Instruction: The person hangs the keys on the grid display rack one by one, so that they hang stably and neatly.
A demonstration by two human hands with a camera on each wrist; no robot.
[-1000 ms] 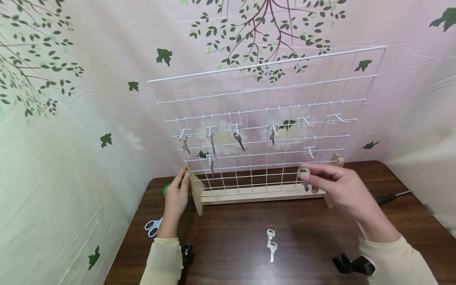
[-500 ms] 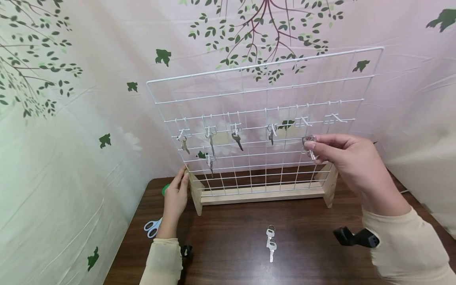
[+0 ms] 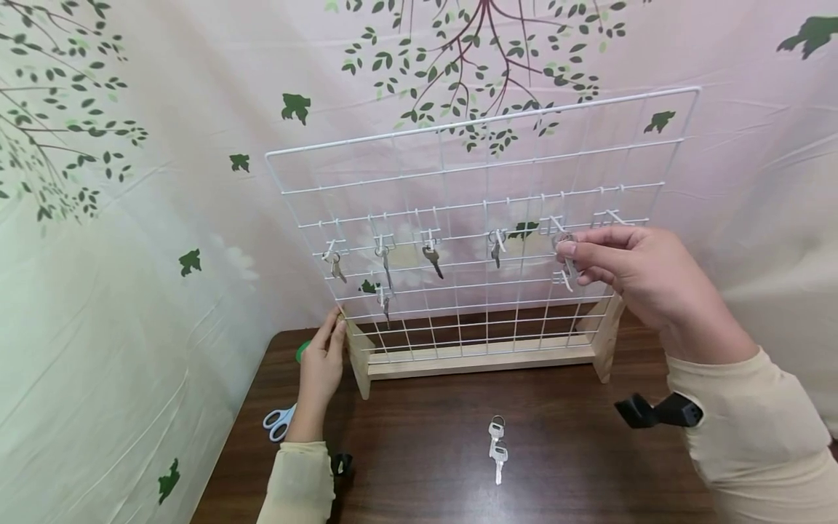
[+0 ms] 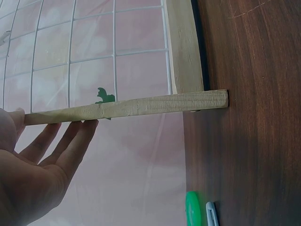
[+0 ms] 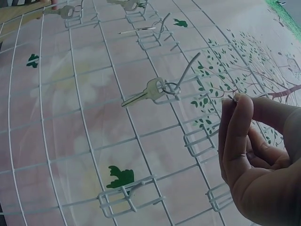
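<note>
Pinched between the thumb and fingers of the right hand (image 3: 648,284), a ringed key (image 3: 570,269) hangs blade down at the centre right of the head view, just below a white hook (image 3: 556,225); whether its ring touches that hook cannot be made out. Nearest, at the bottom centre, two loose keys (image 3: 499,455) lie end to end on a dark brown table (image 3: 419,455), the upper one with a ring. Toward the lower left, light-blue scissors (image 3: 278,423) rest partly hidden by the left forearm (image 3: 309,422). Left of centre, the left hand (image 3: 322,367) holds a pale wooden side piece (image 4: 155,104) between thumb and fingers, a round green object (image 4: 193,208) near it. Behind, across the middle, a white wire grid (image 3: 484,121) rises from the wooden base (image 3: 481,361); five keys (image 3: 433,261) hang on it, four in an upper row and one below the second. Farthest, a pale curtain (image 3: 164,87) with printed branches and green leaves fills the top.
</note>
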